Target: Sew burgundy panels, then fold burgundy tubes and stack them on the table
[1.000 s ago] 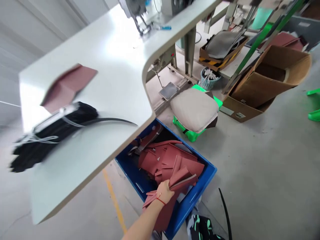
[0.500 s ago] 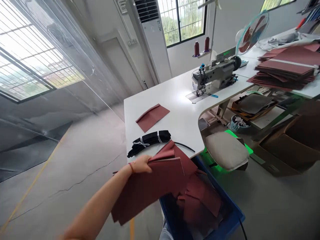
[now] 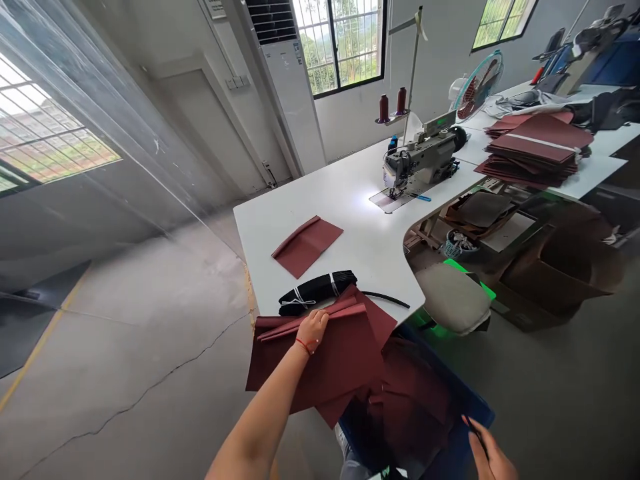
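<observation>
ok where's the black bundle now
In the head view, the black bundle lies on the near end of the white table, just beyond the maroon pieces in the left hand and left of the cushioned stool.

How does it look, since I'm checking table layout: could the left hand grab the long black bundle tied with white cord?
Probably not freely: the left hand grips folded dark-red sheets, which partly overlap the bundle in this view, though it lies close beyond.
</observation>
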The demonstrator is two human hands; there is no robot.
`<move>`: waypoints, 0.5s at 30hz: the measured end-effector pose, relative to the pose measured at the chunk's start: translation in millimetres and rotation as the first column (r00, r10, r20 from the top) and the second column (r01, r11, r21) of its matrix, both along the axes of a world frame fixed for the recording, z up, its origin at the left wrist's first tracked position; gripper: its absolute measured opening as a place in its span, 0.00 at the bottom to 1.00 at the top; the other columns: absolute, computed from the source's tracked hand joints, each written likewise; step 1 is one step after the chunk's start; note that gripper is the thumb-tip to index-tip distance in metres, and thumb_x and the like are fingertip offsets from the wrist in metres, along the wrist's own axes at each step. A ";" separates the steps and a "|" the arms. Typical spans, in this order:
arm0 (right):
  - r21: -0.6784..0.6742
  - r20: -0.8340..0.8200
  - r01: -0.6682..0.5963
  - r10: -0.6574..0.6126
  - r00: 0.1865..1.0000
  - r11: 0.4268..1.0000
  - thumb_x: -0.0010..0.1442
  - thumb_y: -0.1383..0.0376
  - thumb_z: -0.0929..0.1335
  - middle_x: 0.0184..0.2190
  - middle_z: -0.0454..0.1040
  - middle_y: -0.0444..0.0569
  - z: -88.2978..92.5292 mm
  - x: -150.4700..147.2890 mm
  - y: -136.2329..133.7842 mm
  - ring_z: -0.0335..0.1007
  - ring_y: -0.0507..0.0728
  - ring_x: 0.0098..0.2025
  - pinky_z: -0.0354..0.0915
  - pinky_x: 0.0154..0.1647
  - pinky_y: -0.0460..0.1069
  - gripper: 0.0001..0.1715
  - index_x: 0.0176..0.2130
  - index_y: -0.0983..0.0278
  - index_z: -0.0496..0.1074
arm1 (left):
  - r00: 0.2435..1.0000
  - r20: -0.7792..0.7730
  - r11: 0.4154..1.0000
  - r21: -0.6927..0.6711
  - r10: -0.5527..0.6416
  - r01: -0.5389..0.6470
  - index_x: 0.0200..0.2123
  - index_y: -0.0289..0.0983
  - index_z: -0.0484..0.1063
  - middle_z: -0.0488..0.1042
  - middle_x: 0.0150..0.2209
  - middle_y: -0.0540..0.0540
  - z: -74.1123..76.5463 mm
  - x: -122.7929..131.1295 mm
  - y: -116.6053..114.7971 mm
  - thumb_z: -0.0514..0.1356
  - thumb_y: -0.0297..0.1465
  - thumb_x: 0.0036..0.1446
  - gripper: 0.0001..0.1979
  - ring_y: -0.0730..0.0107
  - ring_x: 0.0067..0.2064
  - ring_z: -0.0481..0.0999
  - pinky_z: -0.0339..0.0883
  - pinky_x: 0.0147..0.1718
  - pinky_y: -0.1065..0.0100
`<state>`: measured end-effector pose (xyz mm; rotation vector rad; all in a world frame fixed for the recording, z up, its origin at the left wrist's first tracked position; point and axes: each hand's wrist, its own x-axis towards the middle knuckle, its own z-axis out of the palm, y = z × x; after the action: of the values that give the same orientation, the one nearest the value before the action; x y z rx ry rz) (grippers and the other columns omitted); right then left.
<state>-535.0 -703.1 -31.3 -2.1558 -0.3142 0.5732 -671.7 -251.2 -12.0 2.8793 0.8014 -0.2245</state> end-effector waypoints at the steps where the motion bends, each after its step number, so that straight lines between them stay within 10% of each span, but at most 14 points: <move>1: 0.008 0.029 -0.035 0.035 0.999 0.999 0.54 0.39 0.63 0.43 0.78 0.52 3.1 6.3 8.3 0.73 0.69 0.48 0.76 0.38 0.61 0.28 0.45 0.51 0.75 | 1.000 0.004 1.000 0.008 0.010 -0.010 0.46 0.38 0.71 0.72 0.46 0.39 4.4 -2.2 3.0 0.46 0.22 0.63 0.17 0.57 0.50 0.70 0.65 0.48 0.59; 6: 0.031 0.169 -0.191 0.183 0.968 0.981 0.61 0.45 0.58 0.46 0.78 0.50 13.1 26.7 44.0 0.73 0.64 0.51 0.71 0.50 0.57 0.28 0.46 0.58 0.74 | 0.998 0.029 0.997 0.049 0.051 -0.053 0.41 0.37 0.71 0.72 0.41 0.39 13.2 -11.6 -15.3 0.47 0.24 0.64 0.13 0.57 0.45 0.71 0.64 0.44 0.59; 15: -0.027 0.197 -0.172 0.174 0.965 0.985 0.65 0.47 0.55 0.42 0.79 0.52 0.5 3.6 40.5 0.76 0.61 0.46 0.73 0.45 0.53 0.30 0.43 0.61 0.75 | 0.987 0.052 0.975 -0.159 -0.150 0.157 0.41 0.38 0.70 0.71 0.45 0.40 -18.2 -1.3 -46.9 0.63 0.32 0.53 0.11 0.54 0.49 0.69 0.61 0.50 0.57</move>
<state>-531.4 -662.7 -30.8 -2.2129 -0.6153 0.4570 -673.0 -298.2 -30.2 2.7828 0.5271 -0.2365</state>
